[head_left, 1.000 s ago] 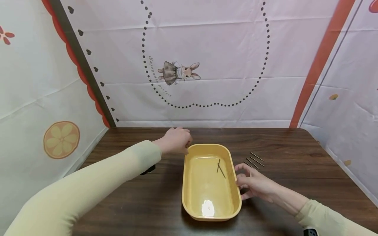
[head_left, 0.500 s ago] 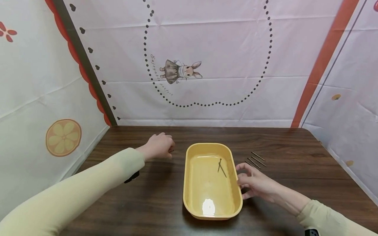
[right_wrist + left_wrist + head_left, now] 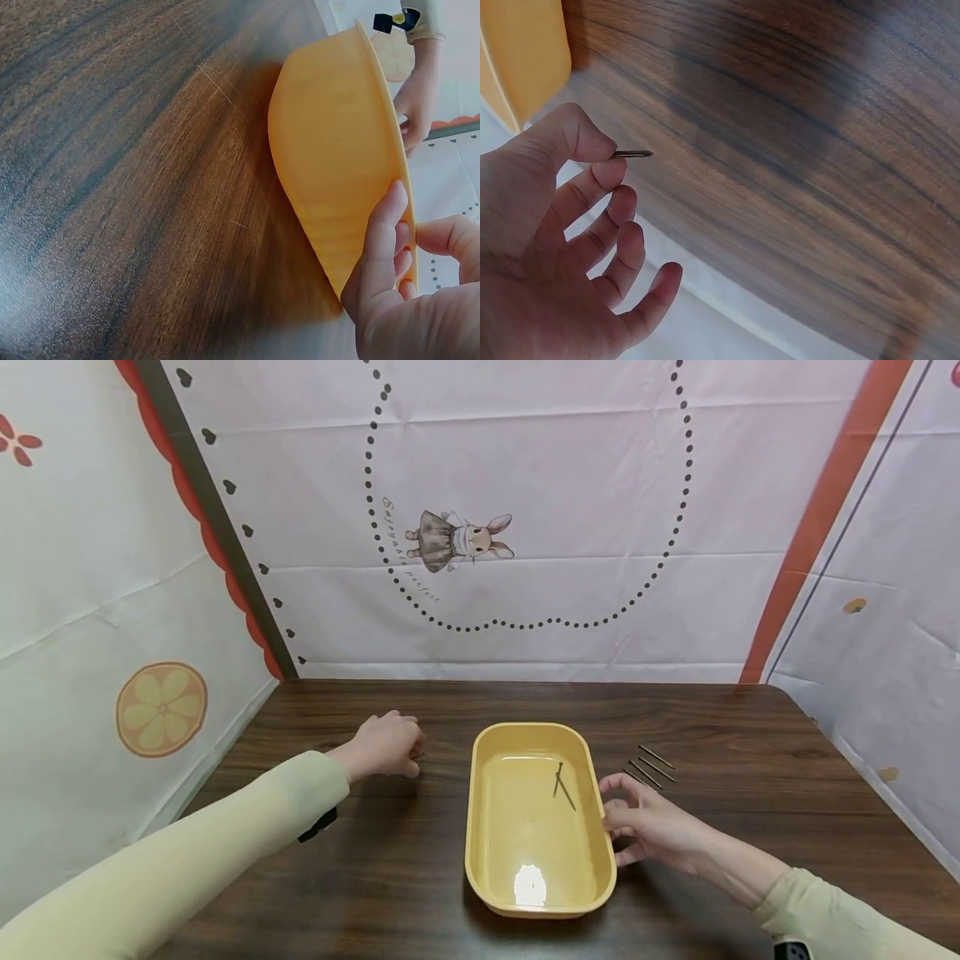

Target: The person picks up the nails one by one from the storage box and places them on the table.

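A nail (image 3: 634, 154) with a pointed tip is pinched between the thumb and index finger of my left hand (image 3: 382, 745), whose other fingers curl loosely. That hand is over the table, left of a yellow plastic tub (image 3: 525, 843). My right hand (image 3: 652, 831) grips the tub's right rim, thumb at the rim and fingers against the outer wall in the right wrist view. Two nails (image 3: 566, 793) lie crossed inside the tub. Beyond the right hand, several more nails (image 3: 657, 768) lie side by side on the table, one partly hidden by its fingers.
The dark wood-grain table (image 3: 360, 877) is bounded by a printed cloth (image 3: 570, 527) at the back and both sides. Light glares off the tub's floor at its near end.
My left hand has moved left and slightly nearer, away from the tub's far-left corner. The right hand keeps its hold on the rim, and the nails in the tub lie as before.
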The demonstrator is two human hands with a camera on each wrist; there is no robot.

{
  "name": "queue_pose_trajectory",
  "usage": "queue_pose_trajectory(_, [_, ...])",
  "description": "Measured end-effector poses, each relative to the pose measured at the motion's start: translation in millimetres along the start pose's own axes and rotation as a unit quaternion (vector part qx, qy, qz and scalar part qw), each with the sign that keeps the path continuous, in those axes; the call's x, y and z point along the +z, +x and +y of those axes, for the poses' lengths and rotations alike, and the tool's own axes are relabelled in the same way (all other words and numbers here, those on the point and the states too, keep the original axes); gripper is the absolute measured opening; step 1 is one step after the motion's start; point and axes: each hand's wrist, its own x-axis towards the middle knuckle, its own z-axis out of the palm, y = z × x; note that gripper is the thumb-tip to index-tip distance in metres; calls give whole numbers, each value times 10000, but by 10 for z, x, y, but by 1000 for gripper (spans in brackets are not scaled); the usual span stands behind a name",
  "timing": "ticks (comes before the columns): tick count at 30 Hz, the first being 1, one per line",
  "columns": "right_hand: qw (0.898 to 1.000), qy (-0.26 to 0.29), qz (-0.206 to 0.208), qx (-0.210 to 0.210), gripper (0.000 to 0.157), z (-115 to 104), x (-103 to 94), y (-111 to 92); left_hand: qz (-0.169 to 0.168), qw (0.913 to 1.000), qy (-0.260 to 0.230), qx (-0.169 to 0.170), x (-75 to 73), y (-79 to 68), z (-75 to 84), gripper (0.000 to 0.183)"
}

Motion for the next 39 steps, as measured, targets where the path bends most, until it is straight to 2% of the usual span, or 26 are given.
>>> queue_pose_trajectory(7, [10000,-38,13,21,50,-22,7,-7,-31,9999,-18,-137,126,-3,-60,27])
queue_pose_trajectory(21, [10000,-3,13,21,49,-12,7,-6,-141,9979,-554,-304,364,-66,-72,27])
queue_pose_trajectory(39, [10000,-2,76,59,47,-14,15,-10,215,9991,-276,-255,541,-68,-73,29])
